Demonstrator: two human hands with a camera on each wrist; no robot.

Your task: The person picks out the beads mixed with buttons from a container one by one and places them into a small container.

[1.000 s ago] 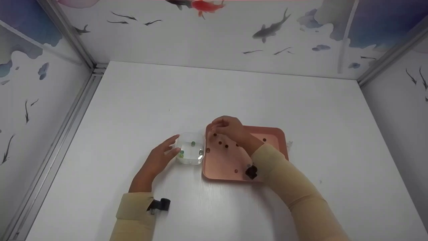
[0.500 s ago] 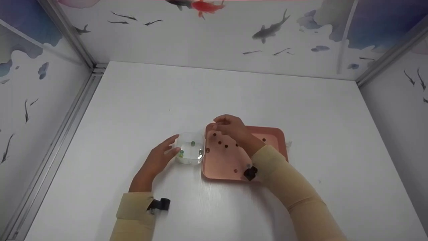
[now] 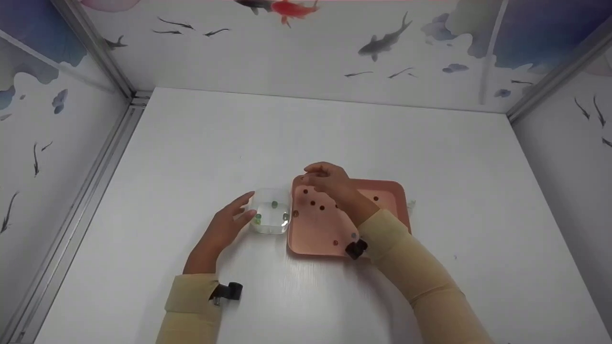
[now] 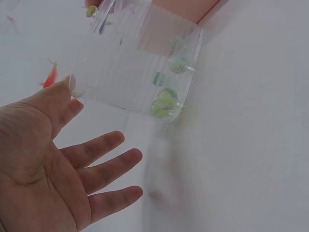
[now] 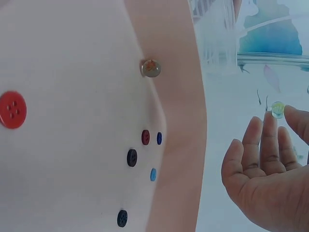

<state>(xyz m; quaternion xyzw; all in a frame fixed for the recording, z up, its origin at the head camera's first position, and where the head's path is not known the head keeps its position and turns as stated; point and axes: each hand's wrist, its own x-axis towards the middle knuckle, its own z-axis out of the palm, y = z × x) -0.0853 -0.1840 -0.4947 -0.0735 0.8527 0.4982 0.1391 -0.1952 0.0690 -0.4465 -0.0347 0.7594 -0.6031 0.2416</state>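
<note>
Between the thumb and a fingertip, my right hand (image 3: 331,184) pinches a greenish-yellow glass marble (image 5: 277,109), above the far left corner of the pink tray (image 3: 315,241). Scattered over the tray are several buttons, such as a red button (image 5: 12,109) and a black button (image 5: 132,157). A clear marble with an orange core (image 5: 151,68) lies by its left wall. My left hand (image 3: 225,228) is beside a clear plastic box (image 3: 270,229), fingers extended, thumb tip touching or very near its side. Inside the box are several green and yellow marbles (image 4: 164,102).
The box stands close against the tray's left side. A small pale scrap (image 3: 412,205) lies just right of the tray. White panels with painted fish (image 3: 385,43) enclose the white table (image 3: 229,129) at the back and sides.
My right hand has risen slightly and shifted away from me, with the pinched marble now showing at its fingertips. The left hand and the box have stayed in place.
</note>
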